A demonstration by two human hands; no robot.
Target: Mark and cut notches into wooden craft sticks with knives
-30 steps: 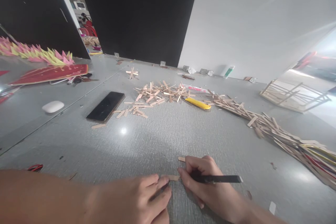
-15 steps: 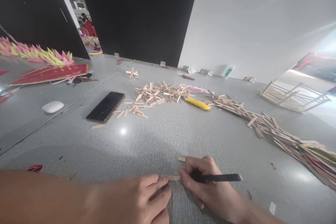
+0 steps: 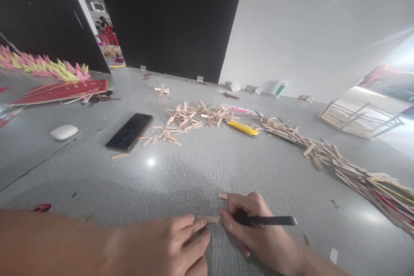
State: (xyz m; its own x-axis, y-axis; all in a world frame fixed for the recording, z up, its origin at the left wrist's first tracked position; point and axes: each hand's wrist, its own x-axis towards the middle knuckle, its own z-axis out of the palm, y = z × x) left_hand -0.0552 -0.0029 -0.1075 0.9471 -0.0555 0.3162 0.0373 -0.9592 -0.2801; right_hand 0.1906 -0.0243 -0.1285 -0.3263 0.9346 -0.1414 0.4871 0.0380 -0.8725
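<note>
My left hand (image 3: 183, 243) rests on the table at the bottom, fingers curled and pressing one end of a short wooden craft stick (image 3: 212, 219). Just right of it, my right hand (image 3: 254, 224) is closed around a slim black pen-shaped tool (image 3: 270, 221). The tool points left toward the stick; its working tip is hidden by my fingers, so I cannot tell its exact kind. Another craft stick (image 3: 222, 196) pokes out beyond my right index finger, and the rest of it is covered by the hand.
A heap of craft sticks (image 3: 184, 116) lies ahead, between a black phone (image 3: 129, 131) and a yellow-handled cutter (image 3: 242, 128). Longer wooden strips (image 3: 336, 159) run down the right side, near a small stick frame (image 3: 359, 118). A white oval case (image 3: 64, 132) is at left.
Both hands, the stick and the black tool keep nearly the same positions. The whole view has shifted very slightly.
</note>
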